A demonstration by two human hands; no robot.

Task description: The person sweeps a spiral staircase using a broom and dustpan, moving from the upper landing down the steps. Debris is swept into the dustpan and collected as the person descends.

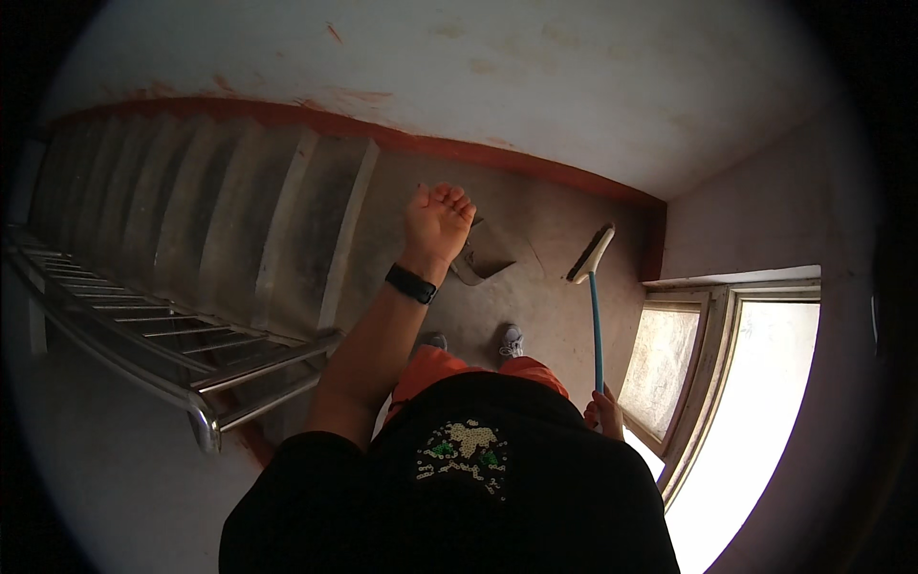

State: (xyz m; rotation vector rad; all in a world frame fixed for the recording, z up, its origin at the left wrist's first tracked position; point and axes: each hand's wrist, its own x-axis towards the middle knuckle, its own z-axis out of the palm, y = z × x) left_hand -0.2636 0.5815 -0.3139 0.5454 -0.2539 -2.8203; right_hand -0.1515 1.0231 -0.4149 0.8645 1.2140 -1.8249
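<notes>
Just left of the dustpan point(490, 260), left hand point(440, 225): raised between viewer and floor, palm turned up, fingers loosely half-curled, nothing visible held; a dark wristband point(411, 284) circles the wrist.
Dustpan: grey, appearing to rest on the floor ahead of the two shoes point(512, 340), partly hidden by the left hand; too dim to tell whether anything lies inside.
Broom point(597, 325): right of the dustpan, blue stick slanting away from the person to a pale head with dark bristles; whether these touch the floor is unclear.
Right hand point(604, 413): right of the dustpan and nearer the body, fingers closed around the broom's stick.
Sweeping step: judged a pause, broom ready but only one hand engaged; another stroke would call for bristles flat on the floor and a steady grip.
Railing point(268, 361): shiny metal tubes, far left of the dustpan and nearer the viewer.
Stairs point(229, 206): worn grey steps, left of the dustpan.
Wall point(535, 77): pale, scuffed, beyond the dustpan, with a reddish band point(478, 153) along its base.
Floor point(564, 320): dull grey-brown landing, all around the dustpan.
Window point(660, 354): right of the dustpan and nearer the viewer, framed, one pane cloudy, glaring white daylight beside it.
</notes>
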